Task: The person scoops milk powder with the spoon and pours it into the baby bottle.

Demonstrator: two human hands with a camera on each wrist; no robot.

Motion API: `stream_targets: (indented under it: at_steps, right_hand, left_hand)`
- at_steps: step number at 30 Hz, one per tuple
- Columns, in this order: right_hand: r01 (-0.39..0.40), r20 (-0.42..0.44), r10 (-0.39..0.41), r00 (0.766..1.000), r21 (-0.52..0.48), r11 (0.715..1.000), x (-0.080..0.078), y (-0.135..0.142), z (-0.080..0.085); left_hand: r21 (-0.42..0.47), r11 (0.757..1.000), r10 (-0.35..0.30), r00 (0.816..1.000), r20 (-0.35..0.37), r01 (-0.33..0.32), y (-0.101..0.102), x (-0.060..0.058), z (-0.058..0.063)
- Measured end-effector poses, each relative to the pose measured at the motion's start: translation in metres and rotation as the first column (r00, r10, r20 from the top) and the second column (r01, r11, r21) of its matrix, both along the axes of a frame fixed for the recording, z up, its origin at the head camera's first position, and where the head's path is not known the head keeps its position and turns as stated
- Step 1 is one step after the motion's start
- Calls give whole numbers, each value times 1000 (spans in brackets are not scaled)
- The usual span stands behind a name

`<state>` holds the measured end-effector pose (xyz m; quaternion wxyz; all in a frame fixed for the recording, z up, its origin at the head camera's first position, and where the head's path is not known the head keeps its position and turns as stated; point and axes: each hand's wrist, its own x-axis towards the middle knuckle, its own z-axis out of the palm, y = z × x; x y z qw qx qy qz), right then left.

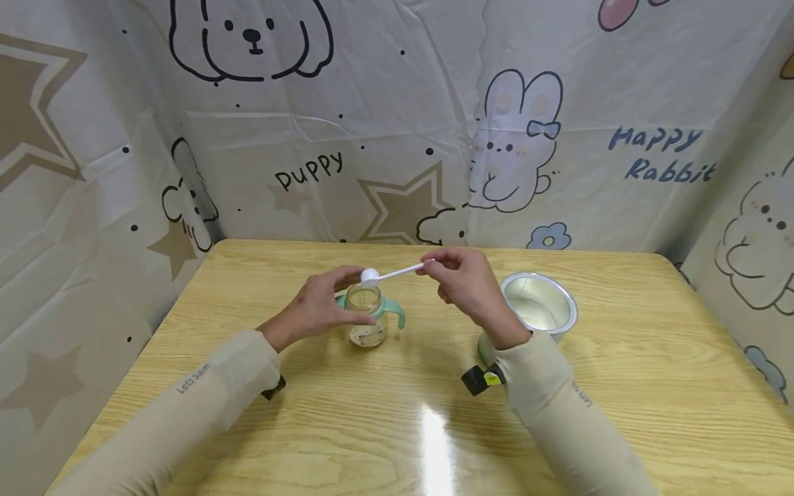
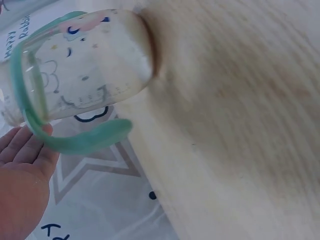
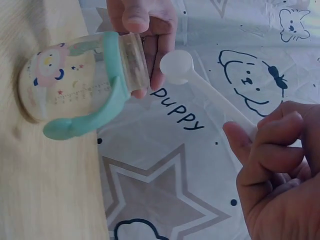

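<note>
A clear baby bottle point(image 1: 367, 335) with mint-green handles and cartoon prints stands upright on the table, its mouth uncovered. My left hand point(image 1: 319, 303) holds it round the neck, thumb on the near side and fingers on the far side. In my right hand point(image 1: 462, 286) the thumb and fingers pinch the handle end of a white measuring scoop point(image 3: 220, 97). The scoop's bowl point(image 1: 369, 277) is just above the bottle's mouth; whether powder is in it cannot be seen. Partly behind my right wrist stands an open tin point(image 1: 538, 303) with a shiny silver inside.
A wood-grain table point(image 1: 347, 434) lies under everything. Cloth walls point(image 1: 403, 103) printed with puppies, rabbits and stars close in its back and sides. Dark wrist-camera mounts point(image 1: 477, 380) stick out below the sleeves.
</note>
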<state>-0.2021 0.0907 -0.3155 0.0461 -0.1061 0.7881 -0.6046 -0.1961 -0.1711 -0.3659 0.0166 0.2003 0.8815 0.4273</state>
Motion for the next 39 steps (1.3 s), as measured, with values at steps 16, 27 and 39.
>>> stream_targets:
  at_steps: [16,27,39]
  right_hand:
    - [87,13,-86,996,-33,996,6,24,19]
    - [124,21,-124,992,-22,992,10,44,28]
    - [185,-19,-184,983,57,981,15,76,36]
  left_hand:
    - [28,999,-15,999,-38,16,13,-3,21]
    - [67,997,-32,998,-46,35,31,-5,32]
    - [97,993,-68,998,-17,69,59,-8,30]
